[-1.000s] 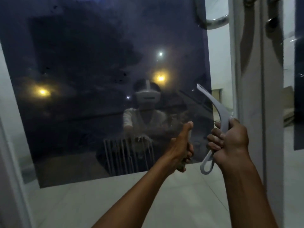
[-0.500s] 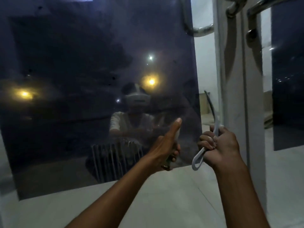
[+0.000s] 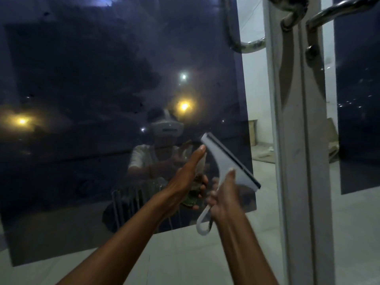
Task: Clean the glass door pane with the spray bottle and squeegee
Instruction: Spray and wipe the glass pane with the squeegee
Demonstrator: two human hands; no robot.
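With the left hand (image 3: 185, 179) wrapped round the spray bottle (image 3: 195, 188) and the right hand (image 3: 223, 199) clenched on the squeegee (image 3: 228, 163), lay its blade flat on the glass pane (image 3: 92, 99) before pulling

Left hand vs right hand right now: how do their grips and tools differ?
The left hand wraps a mostly hidden spray bottle, thumb raised; the right hand grips the squeegee handle. The bottle barely shows; the squeegee is in plain view, blade tilted. Both hands are raised before the glass door pane.
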